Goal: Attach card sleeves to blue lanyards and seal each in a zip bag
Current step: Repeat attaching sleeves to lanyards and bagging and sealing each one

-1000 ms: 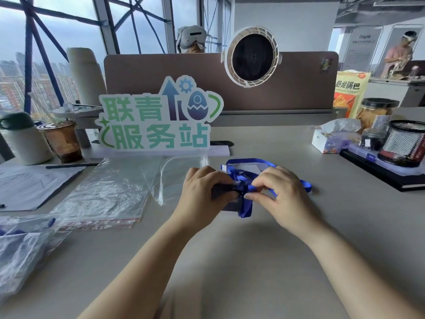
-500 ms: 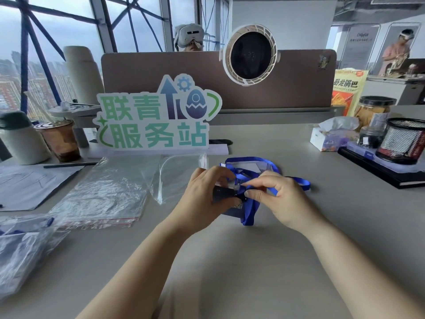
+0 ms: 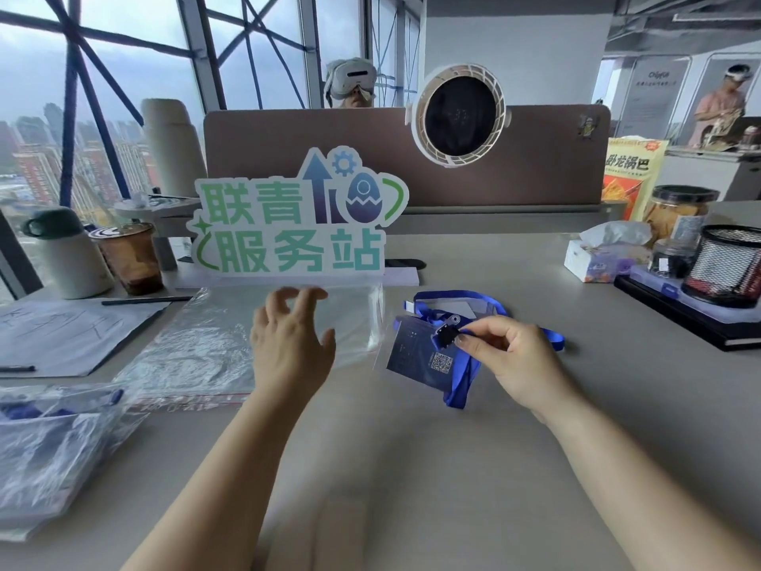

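Right hand (image 3: 519,360) pinches the lanyard's black clip (image 3: 446,336) between thumb and forefinger, in front of the green sign (image 3: 288,224) and to its right. The clip sits at the top edge of the card sleeve (image 3: 416,358), so the grip probably keeps sleeve and blue lanyard (image 3: 458,387) together as one bundle, ready for bagging. Left hand (image 3: 288,348) is open, fingers spread, directly in front of the sign over a clear zip bag (image 3: 358,323), likely reaching to take it; whether it touches the plastic I cannot tell. More flat bags (image 3: 193,360) lie in front of the sign to its left, and filled bags (image 3: 53,438) lie further left, nearer the person. Loose lanyard loops beyond the sleeve could snag at the bag mouth. Well right of the sign, a tissue box (image 3: 597,261) and mesh pot (image 3: 729,265) stand out of the way on the worktop (image 3: 412,467).
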Available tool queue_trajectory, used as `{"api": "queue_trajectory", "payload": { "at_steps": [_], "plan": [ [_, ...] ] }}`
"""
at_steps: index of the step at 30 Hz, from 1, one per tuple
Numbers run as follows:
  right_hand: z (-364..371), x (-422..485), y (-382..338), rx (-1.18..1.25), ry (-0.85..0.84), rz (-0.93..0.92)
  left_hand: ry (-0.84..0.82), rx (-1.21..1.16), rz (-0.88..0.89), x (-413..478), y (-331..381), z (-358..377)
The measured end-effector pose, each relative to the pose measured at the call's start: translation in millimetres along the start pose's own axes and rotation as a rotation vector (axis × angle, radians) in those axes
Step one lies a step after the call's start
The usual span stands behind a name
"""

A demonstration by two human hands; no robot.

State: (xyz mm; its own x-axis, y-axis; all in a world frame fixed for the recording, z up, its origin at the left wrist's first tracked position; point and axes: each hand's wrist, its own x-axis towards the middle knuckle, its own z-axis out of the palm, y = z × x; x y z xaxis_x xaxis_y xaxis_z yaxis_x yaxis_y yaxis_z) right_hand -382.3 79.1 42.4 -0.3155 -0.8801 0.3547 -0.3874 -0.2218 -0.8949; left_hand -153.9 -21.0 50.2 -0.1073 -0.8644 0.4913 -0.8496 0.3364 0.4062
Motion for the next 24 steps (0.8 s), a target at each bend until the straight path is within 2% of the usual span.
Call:
{"api": "queue_trajectory", "payload": {
  "at_steps": [2,4,8,10,14,19,24],
  "plan": [
    [4,1,-4,0.016,0.002,0.016,-0.083,-0.027,0.024,-3,-2,4],
    [9,3,-11,0.004,0.002,0.015,-0.083,-0.048,0.042,-5,-1,7],
    [18,13,-23,-0.020,-0.035,0.044,-0.103,0.093,-0.052,0,-6,3],
    [24,20,-27,-0.021,-0.033,0.075,-0.149,0.073,-0.055,1,-14,6],
    [42,27,-25,0.087,0.028,0.162,-0.130,-0.138,0.089,-5,-15,9],
    [50,29,-12,0.067,0.103,0.258,-0.144,-0.191,0.316,-11,-5,3],
    [50,29,-6,0.034,0.143,0.284,-0.251,-0.252,0.410,-19,11,7]
  ]
}}
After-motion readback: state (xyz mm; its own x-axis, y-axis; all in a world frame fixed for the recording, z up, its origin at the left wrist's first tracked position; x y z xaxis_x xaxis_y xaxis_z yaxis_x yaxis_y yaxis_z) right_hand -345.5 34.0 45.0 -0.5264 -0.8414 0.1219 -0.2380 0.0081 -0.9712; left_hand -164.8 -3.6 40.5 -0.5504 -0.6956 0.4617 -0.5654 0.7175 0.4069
